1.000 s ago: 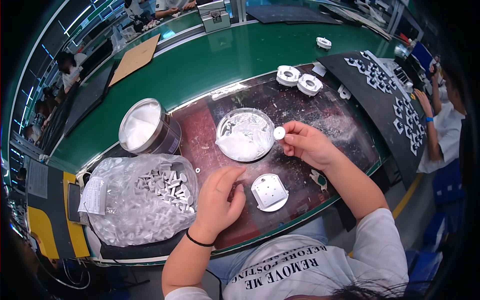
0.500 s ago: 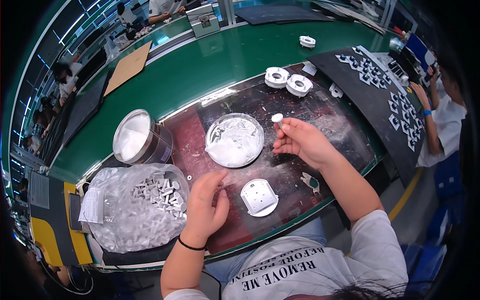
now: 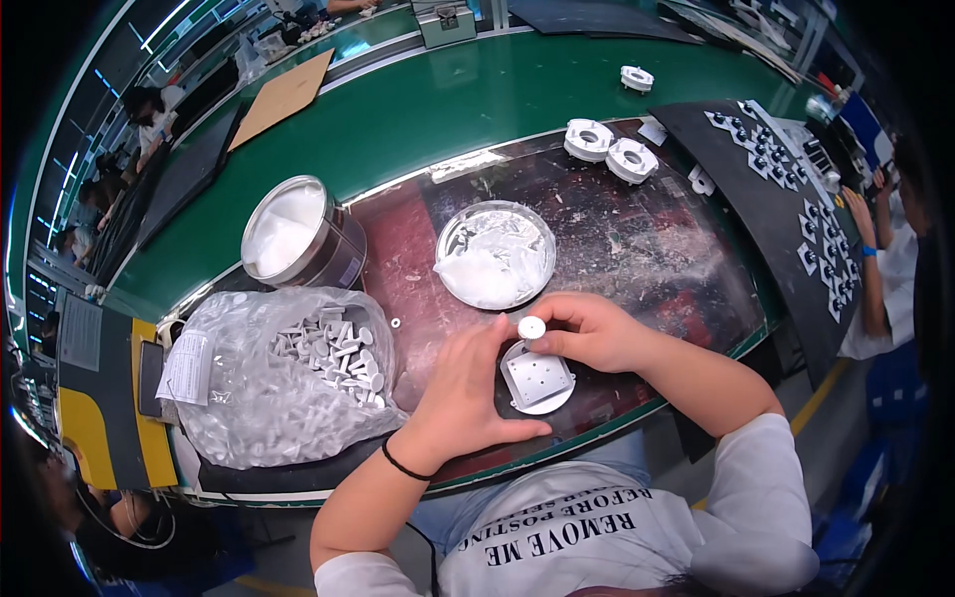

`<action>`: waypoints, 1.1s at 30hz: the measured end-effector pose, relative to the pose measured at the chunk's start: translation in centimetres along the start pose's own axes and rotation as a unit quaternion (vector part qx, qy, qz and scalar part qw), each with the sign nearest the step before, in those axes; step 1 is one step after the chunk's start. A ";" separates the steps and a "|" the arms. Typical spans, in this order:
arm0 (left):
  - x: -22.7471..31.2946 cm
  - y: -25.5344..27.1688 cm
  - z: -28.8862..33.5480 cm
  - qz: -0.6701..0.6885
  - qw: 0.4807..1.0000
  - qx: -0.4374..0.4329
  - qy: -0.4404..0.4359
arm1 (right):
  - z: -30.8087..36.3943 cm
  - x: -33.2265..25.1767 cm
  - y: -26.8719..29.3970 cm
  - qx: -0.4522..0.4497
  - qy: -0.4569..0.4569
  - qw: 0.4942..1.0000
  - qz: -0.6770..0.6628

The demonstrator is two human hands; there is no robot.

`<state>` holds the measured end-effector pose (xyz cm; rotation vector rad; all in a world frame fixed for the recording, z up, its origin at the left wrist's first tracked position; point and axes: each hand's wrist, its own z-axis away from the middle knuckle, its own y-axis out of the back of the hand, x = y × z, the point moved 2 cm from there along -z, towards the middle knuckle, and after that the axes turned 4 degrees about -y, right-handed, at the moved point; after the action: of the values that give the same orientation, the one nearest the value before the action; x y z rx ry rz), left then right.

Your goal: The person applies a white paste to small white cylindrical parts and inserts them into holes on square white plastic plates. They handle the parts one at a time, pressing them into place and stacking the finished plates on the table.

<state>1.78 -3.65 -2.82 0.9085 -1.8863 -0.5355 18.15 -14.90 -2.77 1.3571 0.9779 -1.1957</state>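
My right hand (image 3: 589, 333) pinches a white plastic pin with a round flat head (image 3: 532, 327), over the far edge of a white plate-like part (image 3: 538, 380). That part lies on the worktop, rounded at its near end and dotted with small holes. Around its left side curves my left hand (image 3: 466, 383), thumb and fingers spread apart. Its fingertips reach close to the pin's head; whether they touch it I cannot tell. The pin's shaft is mostly hidden. Just beyond my hands sits a round metal dish (image 3: 542, 234) with white paste in it.
A clear plastic bag (image 3: 239, 428) of similar white pins lies at left, before an open tin (image 3: 343, 244) of white paste. White ring-shaped parts (image 3: 631, 161) stand at the far right. Beyond them a black board (image 3: 696, 129) carries several small parts, near another person's hand (image 3: 860, 217).
My right hand has brought the pin down and toward me, to the plate-like part. My left hand has moved right, beside that part. The whole view has shifted slightly.
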 end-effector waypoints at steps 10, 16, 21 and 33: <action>0.1 -0.3 -0.2 0.005 1.000 0.015 -0.003 | -0.2 0.0 0.3 0.008 0.043 0.993 0.107; 0.0 -0.3 -0.3 0.011 1.000 0.014 -0.011 | -0.1 -0.5 0.6 -0.001 0.101 0.982 0.161; -0.2 -0.3 0.0 0.016 1.000 0.011 -0.007 | 0.4 -0.9 2.3 0.012 0.071 0.986 0.148; -0.4 0.7 0.2 0.005 0.993 0.114 -0.013 | 1.0 -1.2 1.8 0.019 -0.087 0.994 -0.071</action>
<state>1.49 -2.95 -2.62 1.0418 -2.0037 -0.3314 19.60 -16.06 -1.20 1.2065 0.9417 -1.4211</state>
